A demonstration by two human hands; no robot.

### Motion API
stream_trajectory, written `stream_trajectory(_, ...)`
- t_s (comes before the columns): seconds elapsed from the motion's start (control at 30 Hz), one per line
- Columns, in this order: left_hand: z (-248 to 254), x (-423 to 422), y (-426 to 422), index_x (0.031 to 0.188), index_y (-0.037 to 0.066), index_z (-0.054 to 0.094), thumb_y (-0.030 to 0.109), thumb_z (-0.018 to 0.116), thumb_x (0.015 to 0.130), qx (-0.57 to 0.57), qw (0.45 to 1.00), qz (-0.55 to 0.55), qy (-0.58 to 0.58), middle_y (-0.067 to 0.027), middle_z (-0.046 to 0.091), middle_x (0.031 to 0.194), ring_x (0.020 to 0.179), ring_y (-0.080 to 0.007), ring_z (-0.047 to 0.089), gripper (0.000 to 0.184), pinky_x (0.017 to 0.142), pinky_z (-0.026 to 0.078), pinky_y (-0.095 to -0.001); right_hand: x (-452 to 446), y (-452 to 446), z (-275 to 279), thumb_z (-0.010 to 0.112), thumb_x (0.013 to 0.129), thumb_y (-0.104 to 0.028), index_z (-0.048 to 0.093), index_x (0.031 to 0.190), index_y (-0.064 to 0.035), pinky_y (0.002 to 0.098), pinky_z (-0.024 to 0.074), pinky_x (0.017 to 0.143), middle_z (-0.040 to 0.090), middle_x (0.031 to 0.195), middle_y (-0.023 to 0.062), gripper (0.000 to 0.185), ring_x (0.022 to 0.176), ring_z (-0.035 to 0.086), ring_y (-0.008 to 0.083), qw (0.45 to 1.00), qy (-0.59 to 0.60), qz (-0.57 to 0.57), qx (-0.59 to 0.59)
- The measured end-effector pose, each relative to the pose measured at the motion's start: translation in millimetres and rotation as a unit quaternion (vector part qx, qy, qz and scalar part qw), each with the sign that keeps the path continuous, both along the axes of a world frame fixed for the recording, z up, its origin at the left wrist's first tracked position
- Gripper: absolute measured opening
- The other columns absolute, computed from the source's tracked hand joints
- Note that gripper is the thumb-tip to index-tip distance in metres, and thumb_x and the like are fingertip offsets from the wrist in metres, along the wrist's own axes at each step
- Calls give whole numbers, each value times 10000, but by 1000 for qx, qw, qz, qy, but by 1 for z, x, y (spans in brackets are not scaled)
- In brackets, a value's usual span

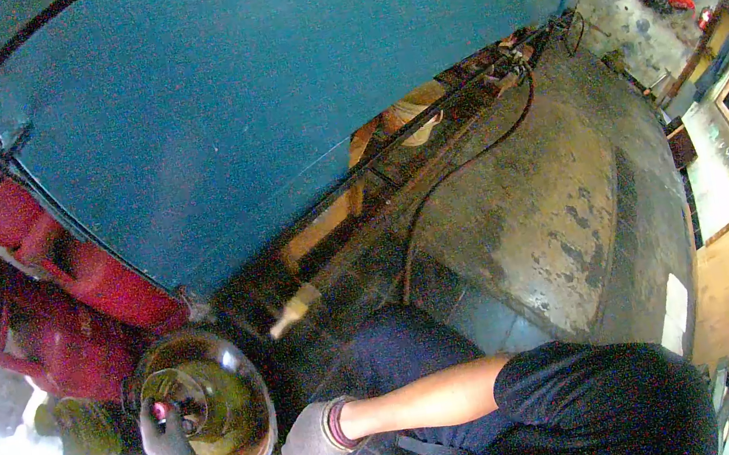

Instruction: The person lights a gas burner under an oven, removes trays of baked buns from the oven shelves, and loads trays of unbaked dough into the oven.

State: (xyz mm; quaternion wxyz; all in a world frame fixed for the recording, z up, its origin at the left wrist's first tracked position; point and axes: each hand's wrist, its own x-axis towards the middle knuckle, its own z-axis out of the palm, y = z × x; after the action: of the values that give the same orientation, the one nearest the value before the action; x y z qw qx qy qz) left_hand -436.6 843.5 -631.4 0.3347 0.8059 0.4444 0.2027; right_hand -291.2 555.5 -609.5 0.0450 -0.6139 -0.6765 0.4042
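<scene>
- Sitting as it does at your eight o'clock, the green cylinder (236, 395) has a round metal rim (253, 369) around it.
- At its eight o'clock, your gloved left hand (168, 448) has fingers closed on a small red fitting (162, 410).
- At four o'clock, your right hand (315, 436) curls loosely; I can't tell whether it holds anything.
- You seem to be working that fitting, which calls for steady fingers.

Blue panel (200, 110): no txt legible
Red metal (110, 289): no brand/nos. legible
Green tank (234, 394): no lbl. legible
White patch (675, 313): too sm./blurry to read any txt
</scene>
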Motion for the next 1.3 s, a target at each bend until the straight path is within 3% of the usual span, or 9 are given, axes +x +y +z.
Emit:
stream_trajectory(0.67,-18,-4,0,1526,-35,697,177,842,1025,37,999,13,-12,-218,782,1449,1308,-308,752,563,1165,554,-413,0,-2,3,708,879,-264,800,1223,-53,603,636,918,828,1128,241,414,1073,809,479,1000,16,-2,18)
stream_trajectory(0.9,8,3,-18,1485,-21,721,166,835,1023,30,999,24,-10,-205,795,1405,1265,-301,759,511,1132,564,-410,-2,-2,5,710,882,-264,800,1244,-62,590,639,926,829,1144,237,425,1091,809,476,1000,10,1,7)
stream_trajectory(1.3,-24,-8,2,1499,-38,700,157,821,1030,83,996,14,4,-230,775,1432,1290,-341,751,522,1155,554,-420,-4,-2,1,706,900,-286,801,1247,-72,589,639,939,832,1155,224,419,1096,808,473,1000,10,-4,19)
